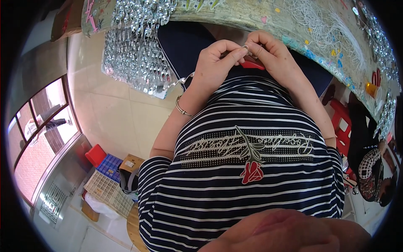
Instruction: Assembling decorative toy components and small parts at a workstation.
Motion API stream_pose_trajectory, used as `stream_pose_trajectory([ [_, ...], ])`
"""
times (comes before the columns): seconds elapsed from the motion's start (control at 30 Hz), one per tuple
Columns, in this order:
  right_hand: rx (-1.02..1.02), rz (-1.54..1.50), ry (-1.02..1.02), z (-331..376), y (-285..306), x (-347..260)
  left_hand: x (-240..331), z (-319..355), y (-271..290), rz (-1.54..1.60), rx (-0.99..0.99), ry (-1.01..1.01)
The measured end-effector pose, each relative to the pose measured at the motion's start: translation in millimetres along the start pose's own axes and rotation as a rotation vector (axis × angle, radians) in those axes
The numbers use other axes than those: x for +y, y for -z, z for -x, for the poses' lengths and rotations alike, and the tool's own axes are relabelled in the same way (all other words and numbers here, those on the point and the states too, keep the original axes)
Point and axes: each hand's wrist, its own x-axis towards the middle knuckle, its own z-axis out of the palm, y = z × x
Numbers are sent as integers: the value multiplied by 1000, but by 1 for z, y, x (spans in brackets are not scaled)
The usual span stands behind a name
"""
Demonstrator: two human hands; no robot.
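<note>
My left hand (220, 63) and my right hand (270, 50) meet over my lap, close to the table edge. Thumb and fingers of both are pinched together, tip to tip, around something tiny that I cannot make out. Just below the fingertips shows a red object (253, 64), partly covered by the hands; its kind is unclear. A string of shiny silver pieces (180, 80) reaches from the table's left side to beside my left wrist, which wears a thin bracelet (181, 107).
Shiny silver strands (134, 59) hang over the front left of the table (235, 14). White threads (331, 29), coloured bits and an amber tape roll (371, 89) lie to the right. Another person (365, 147) sits at right beside a red stool (341, 126). Crates (110, 191) stand lower left.
</note>
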Motion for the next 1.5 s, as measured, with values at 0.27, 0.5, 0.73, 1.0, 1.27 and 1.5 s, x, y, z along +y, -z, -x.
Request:
stream_pose_trajectory([
  [0.27, 30, 45, 146, -7, -2, 0, 7, 0, 4, 146, -9, 215],
  [0.5, 119, 112, 173, -7, 2, -1, 5, 0, 2, 162, 30, 160],
  [0.73, 185, 419, 364, 9, -6, -16, 2, -1, -1, 5, 111, 11],
  [1.0, 208, 496, 409, 8, -4, -8, -4, 0, -4, -20, 90, -26],
  [1.27, 236, 635, 478, 3, -3, 0, -9, 0, -6, -98, 92, -43],
  [1.5, 230, 640, 437, -2, -5, 2, -13, -2, -3, -572, 127, -283],
])
